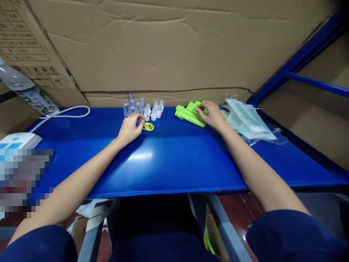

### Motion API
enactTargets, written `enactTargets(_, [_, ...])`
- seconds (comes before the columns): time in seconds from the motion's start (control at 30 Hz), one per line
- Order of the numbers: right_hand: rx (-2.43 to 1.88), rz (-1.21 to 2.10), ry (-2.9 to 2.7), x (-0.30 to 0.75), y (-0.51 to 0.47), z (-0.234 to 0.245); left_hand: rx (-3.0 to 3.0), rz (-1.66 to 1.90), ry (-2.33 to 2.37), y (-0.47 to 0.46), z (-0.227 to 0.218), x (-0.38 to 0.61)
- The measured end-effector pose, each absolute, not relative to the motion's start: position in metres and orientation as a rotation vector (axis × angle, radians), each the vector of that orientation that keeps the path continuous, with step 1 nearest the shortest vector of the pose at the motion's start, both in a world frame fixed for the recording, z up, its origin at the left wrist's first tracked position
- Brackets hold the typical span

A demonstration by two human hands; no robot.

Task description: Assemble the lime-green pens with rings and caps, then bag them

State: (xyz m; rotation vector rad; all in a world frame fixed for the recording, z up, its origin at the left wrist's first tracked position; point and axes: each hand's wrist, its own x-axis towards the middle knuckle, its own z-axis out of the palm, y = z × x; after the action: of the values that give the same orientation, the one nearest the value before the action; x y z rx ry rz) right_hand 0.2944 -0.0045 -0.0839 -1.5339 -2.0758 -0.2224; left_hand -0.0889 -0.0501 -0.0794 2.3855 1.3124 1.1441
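Note:
My left hand (131,127) is curled, thumb and fingertips pinched together just beside several thin yellow rings (148,126); what it holds, if anything, is too small to make out. Behind it stand several clear domed plastic caps (126,108) and several small white pieces with clear tips (154,113), some marked with a red dot. Over on the right, several bright green plastic tubes (191,116) lie in a bunch. My right hand (211,113) reaches over them from the right, its fingers closed on one green tube and partly hiding it.
Clear plastic packets (249,120) lie right of the tubes. At the left are a water bottle (32,94), a white power strip (21,140) and its cable (68,112). A cardboard wall (163,47) backs the blue table (169,160); a blue frame bar (294,58) borders the right.

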Motion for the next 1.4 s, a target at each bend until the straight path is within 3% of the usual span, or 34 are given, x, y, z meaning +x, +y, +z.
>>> enactTargets(0.2, [-1.444, -0.187, -2.405, 0.249, -0.023, -0.084, 2.406, 1.122, 1.244, -0.054, -0.078, -0.086])
enactTargets(0.47, [-0.99, 0.004, -2.571, 0.186, -0.072, -0.071, 2.482, 1.077, 1.015, -0.067, -0.076, -0.068])
enactTargets(1.17, [-0.922, -0.007, -2.641, 0.179, -0.082, -0.069, 2.617, 0.759, 0.895, -0.072, -0.062, -0.072])
enactTargets(1.4, [-0.974, -0.121, -2.665, 0.176, -0.093, -0.067, 2.682, 0.63, 1.045, -0.073, -0.065, -0.066])
